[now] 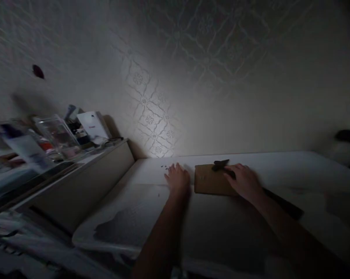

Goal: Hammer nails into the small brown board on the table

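My left hand (pixel 177 177) rests on the white table with its fingers spread. Beside its fingertips lie several tiny dark bits (pixel 163 167), too small to name. To the right is a flat tan rectangular piece (pixel 211 181), perhaps a board or a case, with a small pale spot on it. Over the right part of this piece, my right hand (pixel 244 180) has its fingers closed on a dark tool (pixel 219 165) with a pointed end. The dim light hides what kind of tool it is.
A long dark strip (pixel 283 203) lies right of my right forearm. At left, a raised cabinet top (pixel 105 151) carries a white box (pixel 92 126), a clear plastic organizer (pixel 58 133) and a white tube (pixel 29 151). A patterned wall (pixel 221 97) stands behind the table (pixel 151 186).
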Demonstrator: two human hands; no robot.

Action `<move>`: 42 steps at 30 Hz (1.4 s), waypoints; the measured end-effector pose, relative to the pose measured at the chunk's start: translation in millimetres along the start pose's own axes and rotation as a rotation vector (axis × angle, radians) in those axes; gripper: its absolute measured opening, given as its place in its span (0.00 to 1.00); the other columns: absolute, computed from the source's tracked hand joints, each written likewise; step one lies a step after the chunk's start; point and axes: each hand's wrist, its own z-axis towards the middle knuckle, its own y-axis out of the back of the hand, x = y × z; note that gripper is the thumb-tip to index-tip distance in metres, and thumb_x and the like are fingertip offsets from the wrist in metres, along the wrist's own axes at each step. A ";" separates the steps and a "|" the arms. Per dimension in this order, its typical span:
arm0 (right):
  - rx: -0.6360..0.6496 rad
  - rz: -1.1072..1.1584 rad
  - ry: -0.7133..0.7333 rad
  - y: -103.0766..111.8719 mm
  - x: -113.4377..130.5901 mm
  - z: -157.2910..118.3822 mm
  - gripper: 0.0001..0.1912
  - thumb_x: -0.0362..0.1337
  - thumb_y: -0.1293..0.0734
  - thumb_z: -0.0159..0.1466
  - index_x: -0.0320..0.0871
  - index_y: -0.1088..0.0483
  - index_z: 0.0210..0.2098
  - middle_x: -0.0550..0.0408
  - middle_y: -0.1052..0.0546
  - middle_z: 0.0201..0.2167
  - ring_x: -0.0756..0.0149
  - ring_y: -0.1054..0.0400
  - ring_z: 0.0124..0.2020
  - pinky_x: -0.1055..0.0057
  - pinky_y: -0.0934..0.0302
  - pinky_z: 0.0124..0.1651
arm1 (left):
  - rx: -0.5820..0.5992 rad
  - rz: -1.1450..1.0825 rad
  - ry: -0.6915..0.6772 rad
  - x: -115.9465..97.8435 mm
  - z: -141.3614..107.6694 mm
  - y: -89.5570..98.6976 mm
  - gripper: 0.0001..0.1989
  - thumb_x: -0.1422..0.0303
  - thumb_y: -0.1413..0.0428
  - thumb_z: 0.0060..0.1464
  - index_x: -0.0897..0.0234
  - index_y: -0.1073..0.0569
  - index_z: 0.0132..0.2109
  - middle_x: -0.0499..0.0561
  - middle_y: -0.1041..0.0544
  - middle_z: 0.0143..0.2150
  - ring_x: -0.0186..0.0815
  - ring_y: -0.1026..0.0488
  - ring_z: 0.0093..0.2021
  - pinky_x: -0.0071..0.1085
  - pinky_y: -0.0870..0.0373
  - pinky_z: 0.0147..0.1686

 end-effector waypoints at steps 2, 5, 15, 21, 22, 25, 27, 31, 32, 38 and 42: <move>0.004 0.020 0.010 -1.6 0.1 -0.5 0.15 0.39 0.41 0.62 0.41 0.30 0.44 0.47 0.27 0.41 0.57 0.35 0.43 0.61 0.42 0.45 | 0.047 0.063 0.074 6.8 2.1 -1.0 0.26 0.64 0.54 0.57 0.70 0.41 0.61 0.67 0.47 0.64 0.53 0.51 0.64 0.58 0.56 0.57; -0.001 0.029 0.021 -4.1 -1.2 -0.9 0.16 0.40 0.41 0.62 0.41 0.30 0.44 0.47 0.27 0.41 0.57 0.35 0.43 0.62 0.42 0.45 | 0.116 0.123 0.098 12.4 3.9 -1.2 0.26 0.62 0.57 0.58 0.72 0.40 0.60 0.69 0.49 0.65 0.54 0.54 0.64 0.61 0.58 0.56; -0.009 0.023 0.040 -8.2 -1.1 -0.4 0.15 0.40 0.41 0.62 0.41 0.29 0.43 0.48 0.27 0.40 0.58 0.35 0.42 0.63 0.43 0.45 | 0.096 0.246 0.148 12.9 7.8 -4.3 0.27 0.59 0.59 0.58 0.65 0.40 0.61 0.59 0.48 0.66 0.51 0.53 0.65 0.61 0.54 0.56; 0.002 0.041 0.037 -8.3 -0.5 -0.9 0.15 0.39 0.42 0.62 0.41 0.29 0.43 0.48 0.27 0.40 0.57 0.35 0.42 0.64 0.43 0.45 | 0.103 0.245 0.086 19.4 11.5 -10.4 0.25 0.60 0.59 0.58 0.67 0.36 0.58 0.60 0.42 0.63 0.52 0.52 0.64 0.66 0.58 0.55; 0.003 0.046 0.036 -8.0 -0.1 -0.9 0.15 0.39 0.42 0.62 0.41 0.29 0.43 0.48 0.27 0.40 0.57 0.35 0.42 0.64 0.43 0.45 | 0.102 0.245 0.077 19.6 11.7 -10.3 0.24 0.62 0.59 0.58 0.66 0.35 0.57 0.61 0.41 0.63 0.52 0.51 0.64 0.66 0.57 0.55; 0.007 0.050 0.044 -6.7 1.3 -0.9 0.14 0.39 0.41 0.62 0.41 0.29 0.43 0.48 0.27 0.40 0.58 0.35 0.42 0.64 0.44 0.45 | 0.085 0.238 0.083 18.6 12.2 -8.2 0.21 0.66 0.58 0.58 0.65 0.33 0.55 0.61 0.36 0.59 0.51 0.48 0.63 0.64 0.56 0.55; 0.010 0.038 0.045 -5.9 2.0 -0.9 0.14 0.39 0.41 0.62 0.41 0.29 0.43 0.48 0.27 0.40 0.58 0.35 0.41 0.64 0.44 0.44 | 0.072 0.239 0.098 17.5 12.5 -5.7 0.19 0.69 0.58 0.57 0.64 0.31 0.52 0.60 0.31 0.55 0.49 0.44 0.60 0.62 0.55 0.56; 0.013 0.031 0.040 -5.8 1.8 -0.8 0.14 0.39 0.42 0.62 0.42 0.29 0.42 0.48 0.27 0.39 0.58 0.35 0.40 0.64 0.43 0.43 | 0.049 0.261 0.090 16.3 11.8 -0.7 0.17 0.74 0.58 0.56 0.63 0.26 0.45 0.59 0.25 0.47 0.46 0.35 0.54 0.57 0.51 0.56; 0.012 0.034 0.043 -6.1 1.6 -0.7 0.14 0.40 0.41 0.62 0.42 0.29 0.42 0.49 0.27 0.39 0.58 0.35 0.40 0.64 0.43 0.43 | 0.040 0.263 0.083 16.1 11.3 0.3 0.17 0.74 0.58 0.57 0.63 0.25 0.44 0.59 0.25 0.46 0.46 0.34 0.53 0.56 0.50 0.55; -0.002 0.054 0.059 -8.0 0.8 -0.7 0.14 0.39 0.41 0.62 0.41 0.29 0.42 0.48 0.27 0.39 0.58 0.35 0.41 0.64 0.43 0.45 | 0.015 0.229 0.066 14.5 9.7 3.2 0.15 0.70 0.56 0.57 0.63 0.24 0.42 0.58 0.25 0.46 0.46 0.34 0.52 0.53 0.48 0.55; -0.003 0.049 0.056 -7.8 1.1 -0.8 0.13 0.39 0.41 0.62 0.42 0.29 0.41 0.49 0.27 0.39 0.58 0.35 0.41 0.64 0.43 0.45 | 0.006 0.213 0.072 12.4 10.0 2.5 0.14 0.67 0.53 0.56 0.63 0.24 0.41 0.58 0.25 0.45 0.47 0.34 0.51 0.52 0.47 0.54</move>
